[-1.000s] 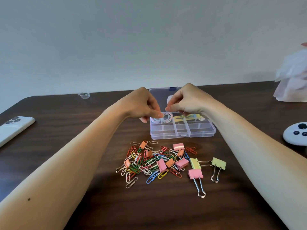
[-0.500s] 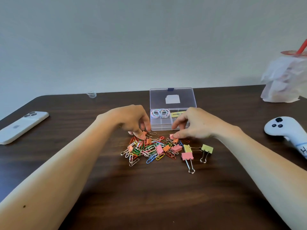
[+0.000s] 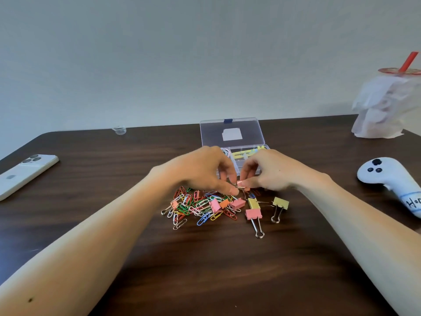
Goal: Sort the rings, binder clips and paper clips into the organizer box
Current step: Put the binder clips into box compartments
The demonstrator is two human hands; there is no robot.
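Hands meet over the far edge of the clip pile (image 3: 205, 205) on the dark wood table (image 3: 205, 270). The left hand (image 3: 202, 171) and right hand (image 3: 268, 171) both have fingertips pressed on one small pink binder clip (image 3: 240, 184), pinched between them just above the heap. Coloured paper clips (image 3: 182, 207) lie tangled below, with pink, orange and yellow binder clips mixed in; a pink one (image 3: 253, 213) and a yellow one (image 3: 280, 202) sit just right of the pile, wire handles toward the viewer. Behind the hands stands the clear box (image 3: 232, 135), lid open and leaning back, a blank white label on it. White rings (image 3: 226, 152) show in its left compartment, yellow clips in the middle ones. Left, a white phone (image 3: 25, 173) lies face down. Right, a white controller (image 3: 391, 179) bears handwriting, partly cut off and not readable. A wrapped cup (image 3: 387, 106) with a red straw stands far right.
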